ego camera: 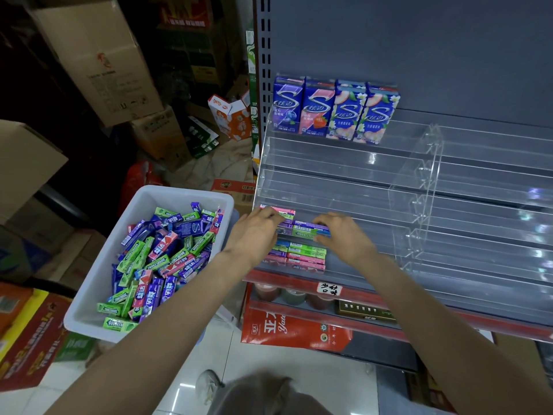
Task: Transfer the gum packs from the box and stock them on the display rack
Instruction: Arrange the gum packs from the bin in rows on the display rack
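A white plastic box (89, 283) at lower left holds several loose gum packs (167, 250) in green, purple and pink. A clear acrylic display rack (344, 175) with stepped tiers stands on the shelf at right. Its top tier carries several upright blue gum boxes (335, 110). Flat gum packs (305, 253) lie on the lowest tier. On the tier above, my left hand (254, 232) and my right hand (341, 235) hold a small stack of gum packs (308, 229) from both ends, fingers curled on it.
Cardboard cartons (98, 61) pile up at the back left and along the left edge. A red shelf edge (329, 290) with a handwritten label runs below the rack, with jars and a red carton (287, 330) underneath. Tiled floor lies below me.
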`<action>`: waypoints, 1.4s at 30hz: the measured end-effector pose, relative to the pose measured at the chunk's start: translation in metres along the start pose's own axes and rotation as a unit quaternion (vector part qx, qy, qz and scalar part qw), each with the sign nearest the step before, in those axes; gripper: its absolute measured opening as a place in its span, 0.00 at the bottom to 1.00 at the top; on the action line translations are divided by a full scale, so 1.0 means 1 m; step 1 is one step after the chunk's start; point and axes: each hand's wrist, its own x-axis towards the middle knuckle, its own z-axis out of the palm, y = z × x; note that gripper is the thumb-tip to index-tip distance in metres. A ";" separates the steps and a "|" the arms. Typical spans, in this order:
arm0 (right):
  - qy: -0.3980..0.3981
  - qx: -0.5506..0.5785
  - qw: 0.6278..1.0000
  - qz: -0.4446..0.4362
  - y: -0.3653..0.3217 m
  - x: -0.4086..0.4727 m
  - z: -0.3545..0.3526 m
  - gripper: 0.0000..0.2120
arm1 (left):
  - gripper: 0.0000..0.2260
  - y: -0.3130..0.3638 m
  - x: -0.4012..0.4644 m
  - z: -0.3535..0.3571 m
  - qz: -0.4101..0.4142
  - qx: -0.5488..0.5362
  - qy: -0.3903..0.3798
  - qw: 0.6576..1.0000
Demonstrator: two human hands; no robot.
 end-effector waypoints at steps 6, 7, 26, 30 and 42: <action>-0.005 -0.017 1.000 0.010 -0.002 -0.001 -0.003 0.22 | 0.19 -0.001 -0.003 -0.002 0.008 -0.012 0.026 1.000; -0.003 -0.018 1.000 0.009 -0.003 -0.001 -0.004 0.21 | 0.18 -0.002 -0.004 -0.002 0.009 -0.018 0.031 0.999; 0.055 0.147 0.981 -0.117 -0.148 0.033 0.028 0.11 | 0.10 -0.122 -0.081 -0.017 -0.184 -0.253 0.143 0.939; -0.012 0.166 0.982 -0.091 -0.192 0.067 0.064 0.12 | 0.09 -0.191 -0.094 -0.007 -0.237 -0.254 0.131 0.929; -0.151 0.187 0.966 0.092 -0.258 0.146 0.160 0.23 | 0.27 -0.322 -0.078 0.038 -0.196 -0.229 -0.051 0.952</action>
